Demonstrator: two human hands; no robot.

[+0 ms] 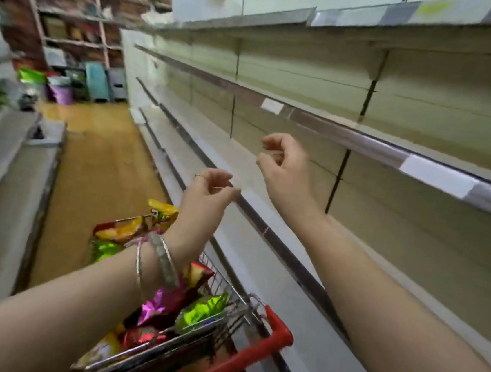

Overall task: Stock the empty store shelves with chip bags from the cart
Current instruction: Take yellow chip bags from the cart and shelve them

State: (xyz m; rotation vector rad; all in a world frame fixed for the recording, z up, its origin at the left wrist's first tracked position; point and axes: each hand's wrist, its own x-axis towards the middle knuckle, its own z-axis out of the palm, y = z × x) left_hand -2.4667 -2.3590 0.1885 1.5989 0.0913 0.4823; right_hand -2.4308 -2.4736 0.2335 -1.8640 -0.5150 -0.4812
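Both bare forearms are stretched forward and raised. The left hand is bent at the wrist, fingers curled inward, nothing held; bangles are worn on that wrist. The right hand is held higher, likewise curled and empty.

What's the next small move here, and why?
Probably lower the left hand into the cart and grip a top bag. It and the right hand are raised, fingers curled, holding nothing; the shelves look bare, and the cart sits just below the left wrist.
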